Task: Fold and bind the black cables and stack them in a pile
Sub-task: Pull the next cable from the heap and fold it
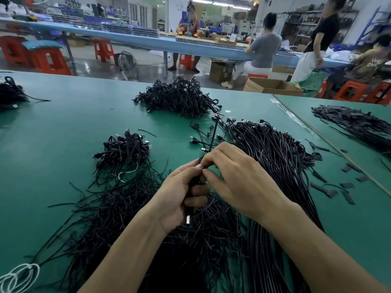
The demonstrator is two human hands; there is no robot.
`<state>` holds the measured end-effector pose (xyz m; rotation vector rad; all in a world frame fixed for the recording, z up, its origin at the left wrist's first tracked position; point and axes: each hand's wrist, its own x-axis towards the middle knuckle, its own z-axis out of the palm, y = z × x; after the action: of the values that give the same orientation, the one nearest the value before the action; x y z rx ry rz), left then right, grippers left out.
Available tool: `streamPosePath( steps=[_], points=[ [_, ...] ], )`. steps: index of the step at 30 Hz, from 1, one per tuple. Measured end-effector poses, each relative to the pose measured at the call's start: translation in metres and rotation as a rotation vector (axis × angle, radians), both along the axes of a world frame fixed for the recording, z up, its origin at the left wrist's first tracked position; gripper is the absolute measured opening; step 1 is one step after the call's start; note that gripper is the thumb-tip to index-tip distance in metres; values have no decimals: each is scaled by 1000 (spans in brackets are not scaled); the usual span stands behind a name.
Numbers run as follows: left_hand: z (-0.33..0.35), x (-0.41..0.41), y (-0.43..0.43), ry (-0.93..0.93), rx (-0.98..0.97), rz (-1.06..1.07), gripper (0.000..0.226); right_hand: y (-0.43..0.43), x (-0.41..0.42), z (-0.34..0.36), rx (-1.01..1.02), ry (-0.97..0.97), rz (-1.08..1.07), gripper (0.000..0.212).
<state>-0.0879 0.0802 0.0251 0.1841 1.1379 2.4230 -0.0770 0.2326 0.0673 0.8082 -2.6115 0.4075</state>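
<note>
Left hand [179, 195]: its fingers held a folded black cable [191, 187] tight.
Right hand [237, 178]: its fingers pinched the cable's top.
Cable: above the desk [63, 127], near its front edge.

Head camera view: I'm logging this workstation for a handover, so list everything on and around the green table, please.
Green work table: one, fills the foreground.
Small pile of bound black cables: one, left of the hands.
Large heap of bound black cables: one, far centre.
Loose straight black cables: one bundle, right of the hands.
Thin black tie strips: many, scattered beneath the left forearm.
White cable coil: one, bottom left corner.
Flat black tabs: several, right side.
Orange plastic stools: several, beyond the table.
Cardboard box: one, open, brown, beyond the table.
Folded black cable: one, gripped in both hands.
Left hand: closed around the cable.
Right hand: pinching the cable's top.
</note>
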Motion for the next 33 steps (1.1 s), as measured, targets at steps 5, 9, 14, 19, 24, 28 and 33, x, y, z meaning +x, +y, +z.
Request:
streamPosePath(
  steps=[5, 9, 14, 19, 24, 28, 33],
  points=[
    [1, 1, 0, -13, -22, 3, 17, -1, -1, 3, 1, -35, -45, 15],
    [2, 1, 1, -20, -45, -9, 19, -2, -3, 2, 4, -66, -45, 13],
    [-4, 3, 7, 144, -133, 189, 17, -7, -6, -11, -293, -125, -120, 9],
    [-6, 0, -1, 460, -476, 305, 16, -4, -8, -14, -706, -298, -103, 16],
    [-5, -2, -8, 729, -850, 505, 22, -5, -6, -8, -844, -451, 47, 19],
    [-4, 2, -10, 760, -792, 690, 39, -12, -3, -13, -828, -525, 66, 18],
    [5, 4, -9, 675, -593, 653, 36, -8, -4, -21, -797, -668, 23, 19]
  ],
)
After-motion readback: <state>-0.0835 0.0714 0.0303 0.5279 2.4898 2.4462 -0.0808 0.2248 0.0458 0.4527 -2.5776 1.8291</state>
